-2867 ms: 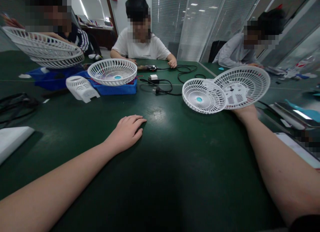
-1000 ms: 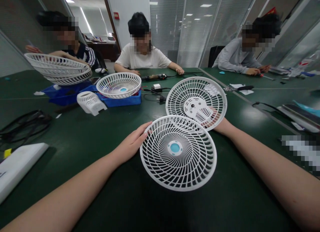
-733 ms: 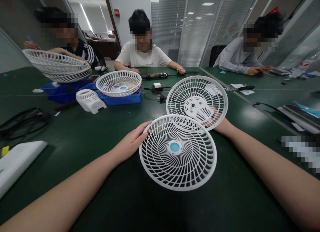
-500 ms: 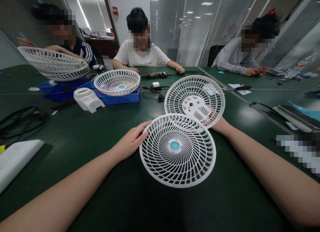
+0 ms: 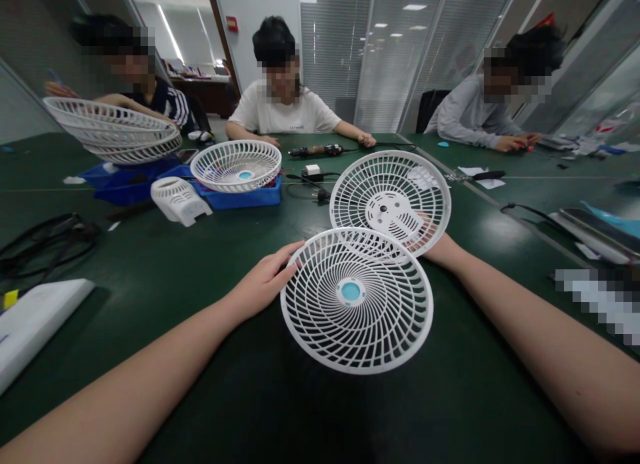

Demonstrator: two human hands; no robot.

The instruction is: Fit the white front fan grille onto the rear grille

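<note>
A round white fan grille (image 5: pixel 373 344) with a blue centre lies in front of me, near the middle. My left hand (image 5: pixel 273 274) grips its upper left rim, thumb on top. Behind it and a little to the right is a second white grille (image 5: pixel 393 209) with a slotted hub plate, its lower edge overlapped by the front grille. My right hand (image 5: pixel 434 241) holds this second grille at its lower right, the fingers showing behind its bars.
Blue bins (image 5: pixel 250 197) at the back left bear more white grilles (image 5: pixel 236 165). A white plastic housing (image 5: pixel 180 201) stands beside them. A tool (image 5: pixel 315 151), a plug and cables lie farther back. A white box (image 5: pixel 40 317) is at left. Three people sit across the table.
Both hands and the two grilles keep their places relative to each other. The whole view has shifted very slightly.
</note>
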